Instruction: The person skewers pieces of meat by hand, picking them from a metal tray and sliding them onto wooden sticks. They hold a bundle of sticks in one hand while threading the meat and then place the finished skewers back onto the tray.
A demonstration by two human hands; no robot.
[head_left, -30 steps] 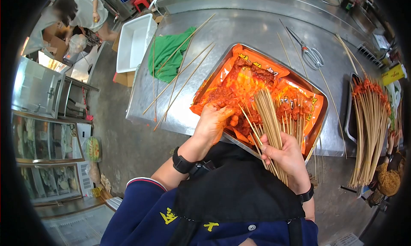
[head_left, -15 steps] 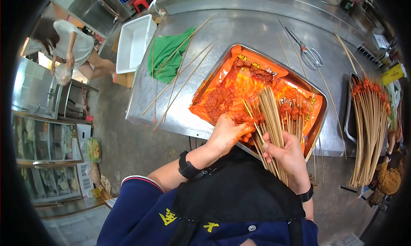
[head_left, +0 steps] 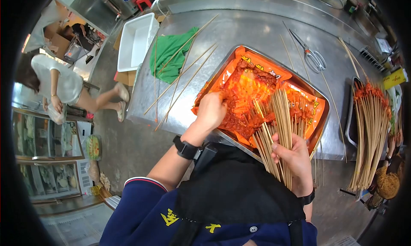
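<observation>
My left hand [head_left: 212,111] is over the left side of a metal tray [head_left: 323,130], its fingertips in the red marinated meat [head_left: 231,117]. Those fingers are bent and partly hidden, so what they hold cannot be made out. Orange printed plastic [head_left: 257,60] lines the tray. My right hand [head_left: 293,156] is closed around a bundle of wooden skewers [head_left: 282,122] at the tray's near edge. More skewers with red meat on their far ends [head_left: 299,111] lie in the tray beside the bundle.
Loose skewers cross a green cloth [head_left: 171,53] on the metal table [head_left: 192,28]. Scissors [head_left: 314,60] lie behind the tray. A white bin [head_left: 135,42] is at the back left. Loaded skewers [head_left: 370,134] fill a tray at right. A person [head_left: 60,81] walks at left.
My left hand has moved left and away from the skewers, into the meat. My right hand still holds the bundle. The person at left has moved nearer.
</observation>
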